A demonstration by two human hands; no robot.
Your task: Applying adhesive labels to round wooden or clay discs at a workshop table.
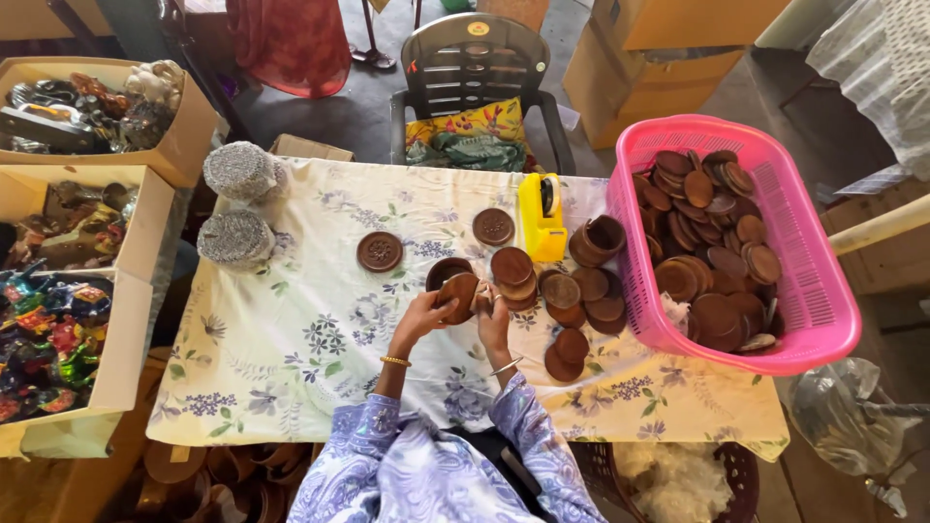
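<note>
A round brown clay disc (459, 293) sat clasped between both hands above the tabletop (291, 329), left hand (423, 315) cupping its lower left edge, right hand (492, 315) closing its grip on the right. Tilted on edge, its face pointed toward the person; being round, it showed no long axis.

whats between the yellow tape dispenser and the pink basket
In the head view, a tilted stack of brown round lids sits between the yellow tape dispenser and the pink basket.

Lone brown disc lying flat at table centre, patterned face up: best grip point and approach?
Take the patterned disc by its rim, probably pinching opposite edges from straight above. It lies flat on the floral tablecloth, apart from other discs, so the round edge is free all around.
</note>
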